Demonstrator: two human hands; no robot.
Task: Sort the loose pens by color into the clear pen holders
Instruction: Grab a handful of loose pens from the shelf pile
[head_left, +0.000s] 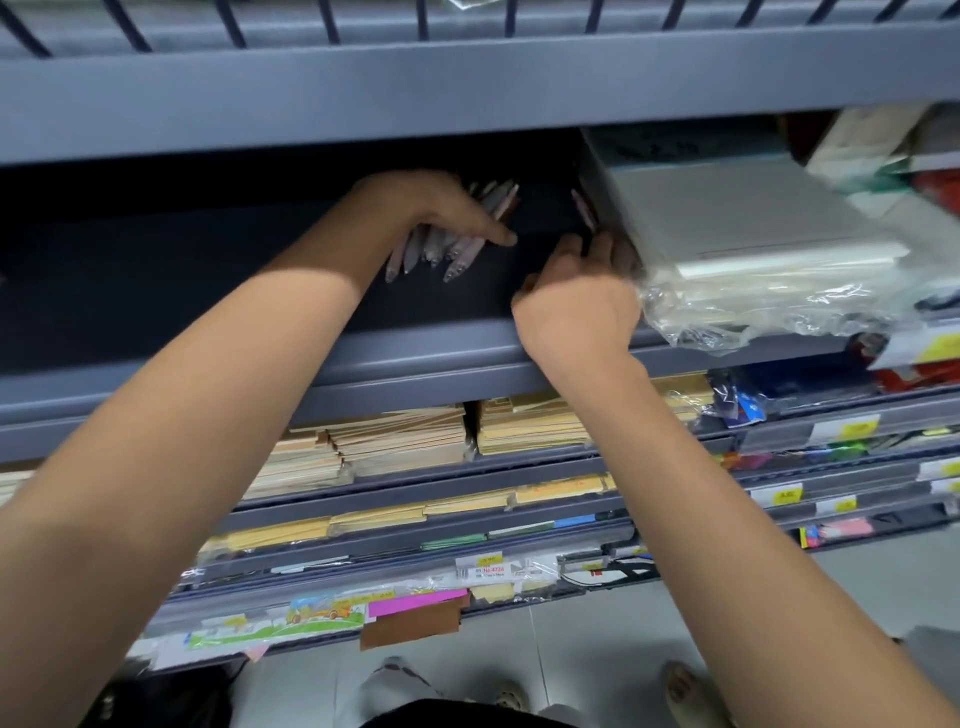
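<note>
My left hand (426, 208) grips a bundle of several pale pens (447, 252) over the dark shelf (208, 291); their tips stick out below the palm and their ends above the fingers. My right hand (576, 296) reaches to the shelf's right part, fingers curled at the edge of a plastic-wrapped stack of paper (737, 228). A single pink pen (583, 208) lies just beyond its fingertips, beside the stack. Whether the fingers touch that pen is hidden. No clear pen holder shows in this view.
A grey shelf lip (415, 364) runs under my wrists, and an upper shelf (415, 93) hangs close above. Lower tiers hold brown envelopes (530, 426), coloured sticky notes (421, 603) and price tags. More packaged goods (883, 145) crowd the right.
</note>
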